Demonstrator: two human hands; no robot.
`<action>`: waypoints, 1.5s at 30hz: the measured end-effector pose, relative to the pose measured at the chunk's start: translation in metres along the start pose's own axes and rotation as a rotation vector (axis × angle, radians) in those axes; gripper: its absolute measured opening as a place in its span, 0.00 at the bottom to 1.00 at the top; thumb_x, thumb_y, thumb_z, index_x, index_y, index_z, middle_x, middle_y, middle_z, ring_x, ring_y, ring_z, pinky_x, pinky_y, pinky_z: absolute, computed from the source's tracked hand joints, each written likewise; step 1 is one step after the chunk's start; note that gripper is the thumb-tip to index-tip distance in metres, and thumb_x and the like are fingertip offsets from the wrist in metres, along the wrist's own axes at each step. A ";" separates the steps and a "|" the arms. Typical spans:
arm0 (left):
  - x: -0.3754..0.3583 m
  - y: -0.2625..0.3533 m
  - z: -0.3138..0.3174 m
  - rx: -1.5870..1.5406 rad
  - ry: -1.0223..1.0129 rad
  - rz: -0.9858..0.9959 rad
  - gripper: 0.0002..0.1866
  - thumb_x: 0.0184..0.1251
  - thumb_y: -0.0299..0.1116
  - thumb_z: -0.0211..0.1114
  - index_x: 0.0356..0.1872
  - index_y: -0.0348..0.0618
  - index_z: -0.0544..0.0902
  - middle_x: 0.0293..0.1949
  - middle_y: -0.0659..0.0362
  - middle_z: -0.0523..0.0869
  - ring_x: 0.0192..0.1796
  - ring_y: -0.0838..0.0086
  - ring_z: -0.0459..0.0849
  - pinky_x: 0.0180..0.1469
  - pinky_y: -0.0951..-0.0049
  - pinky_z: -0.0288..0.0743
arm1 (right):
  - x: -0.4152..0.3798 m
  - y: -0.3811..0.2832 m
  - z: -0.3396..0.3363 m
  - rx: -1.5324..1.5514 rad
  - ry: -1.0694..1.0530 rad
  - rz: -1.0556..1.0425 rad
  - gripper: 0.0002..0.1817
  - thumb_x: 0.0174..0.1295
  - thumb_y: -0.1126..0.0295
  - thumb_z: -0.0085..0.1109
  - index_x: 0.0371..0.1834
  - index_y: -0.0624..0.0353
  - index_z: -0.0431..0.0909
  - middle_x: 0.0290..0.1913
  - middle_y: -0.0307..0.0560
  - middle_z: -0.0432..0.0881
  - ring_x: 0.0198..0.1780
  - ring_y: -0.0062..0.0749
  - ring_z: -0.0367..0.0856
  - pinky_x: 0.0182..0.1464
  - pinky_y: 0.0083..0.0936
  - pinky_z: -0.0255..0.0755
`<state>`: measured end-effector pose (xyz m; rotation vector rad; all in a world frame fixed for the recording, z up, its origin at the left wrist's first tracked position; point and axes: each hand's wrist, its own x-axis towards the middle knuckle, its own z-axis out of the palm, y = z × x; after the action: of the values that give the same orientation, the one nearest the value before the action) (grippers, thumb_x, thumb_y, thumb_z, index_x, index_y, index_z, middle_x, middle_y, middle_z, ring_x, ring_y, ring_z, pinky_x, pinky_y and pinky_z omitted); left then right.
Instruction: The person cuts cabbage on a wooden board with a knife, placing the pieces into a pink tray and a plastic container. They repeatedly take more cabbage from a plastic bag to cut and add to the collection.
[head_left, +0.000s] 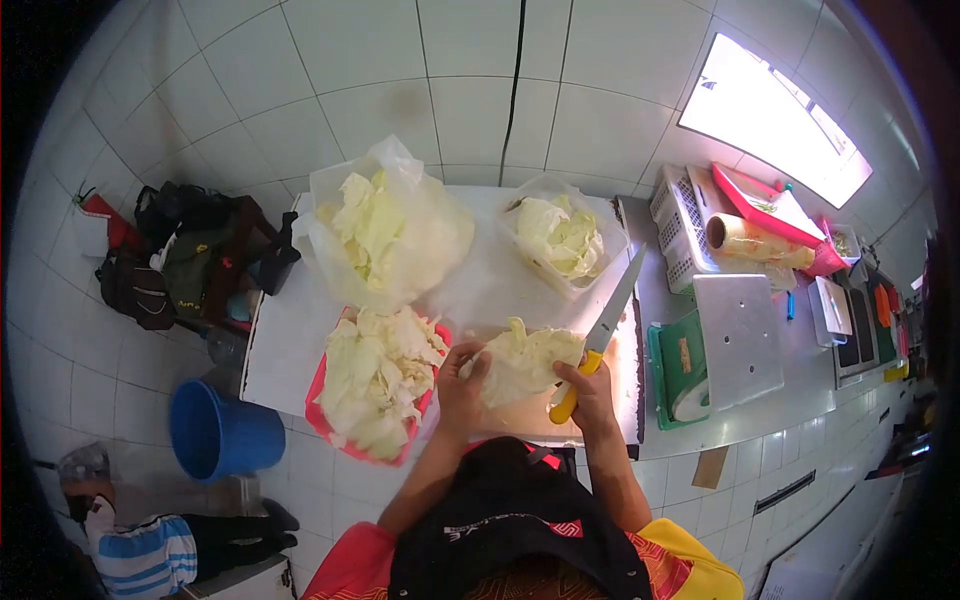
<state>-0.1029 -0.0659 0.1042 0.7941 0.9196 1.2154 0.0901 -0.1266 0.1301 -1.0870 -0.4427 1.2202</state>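
My left hand (461, 388) is closed on one side of a pale cabbage leaf (524, 362), in front of my body. In my right hand (593, 398) is a knife (614, 312) with a yellow handle, its wide blade pointing up and away. The right thumb also touches the leaf's right edge. Beneath the leaf lies a light-brown board (530, 418), partly hidden. Just left of my left hand, a pink basket (317, 412) is heaped with loose cabbage leaves (375, 375).
Behind stand a clear plastic bag of leaves (435, 235) and a clear-lined container with a cabbage (562, 238). A metal counter on the right holds a green tray (662, 375) and crates. A blue bin (225, 432) and a person (150, 550) are at left.
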 end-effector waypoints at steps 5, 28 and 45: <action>-0.001 -0.017 -0.002 -0.245 -0.016 -0.165 0.16 0.74 0.33 0.69 0.57 0.39 0.79 0.50 0.60 0.84 0.52 0.78 0.82 0.56 0.74 0.77 | 0.005 0.011 -0.007 0.046 0.049 0.071 0.20 0.57 0.82 0.68 0.54 0.64 0.79 0.43 0.40 0.83 0.41 0.28 0.85 0.45 0.24 0.81; -0.031 0.039 -0.076 0.835 0.256 0.304 0.29 0.63 0.36 0.69 0.63 0.32 0.78 0.56 0.40 0.85 0.60 0.49 0.84 0.64 0.59 0.76 | -0.035 0.025 0.032 -0.331 -0.566 0.117 0.24 0.80 0.61 0.51 0.66 0.73 0.73 0.67 0.63 0.77 0.69 0.48 0.77 0.69 0.48 0.75; 0.047 0.108 -0.109 1.775 0.202 0.421 0.23 0.60 0.36 0.66 0.58 0.45 0.81 0.58 0.48 0.78 0.64 0.53 0.75 0.55 0.48 0.76 | -0.021 0.051 -0.041 -0.406 -0.098 0.138 0.21 0.79 0.58 0.51 0.45 0.70 0.80 0.43 0.57 0.88 0.42 0.41 0.89 0.47 0.37 0.86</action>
<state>-0.2416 0.0022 0.1471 2.3357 2.0524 0.5155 0.0878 -0.1652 0.0729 -1.4249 -0.7221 1.3427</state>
